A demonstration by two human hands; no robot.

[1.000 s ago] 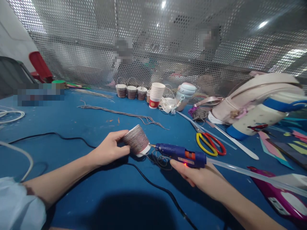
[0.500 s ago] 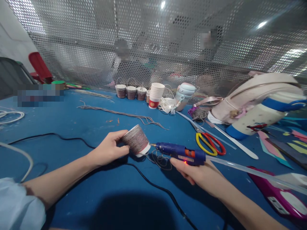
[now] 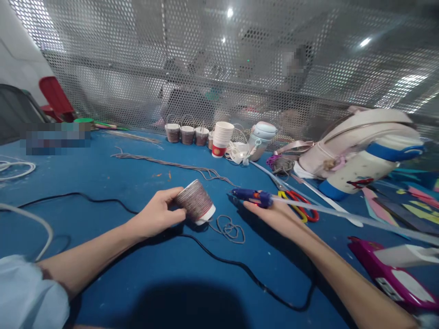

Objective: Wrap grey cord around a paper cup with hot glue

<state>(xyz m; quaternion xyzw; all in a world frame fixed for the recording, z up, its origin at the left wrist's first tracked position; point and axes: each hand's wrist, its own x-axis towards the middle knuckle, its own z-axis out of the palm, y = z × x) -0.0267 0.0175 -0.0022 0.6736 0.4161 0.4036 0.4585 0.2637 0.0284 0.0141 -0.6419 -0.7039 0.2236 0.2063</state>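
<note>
My left hand grips a paper cup wound with grey-brown cord, tilted so that its bare white end points down to the right. A loose tail of grey cord curls on the table beside that end. In my right hand is a blue hot glue gun, its nozzle pointing left and apart from the cup. A long clear glue stick sticks out of the gun's back. Scissors with red and yellow handles lie just behind my right hand.
Grey cords lie across the blue table. Several wrapped cups, a stack of white paper cups and a bottle line the back. A black cable crosses in front; a magenta power strip sits right.
My right hand has drawn the glue gun away from the cup's white end, up and to the right. The left hand and cup have hardly moved.
</note>
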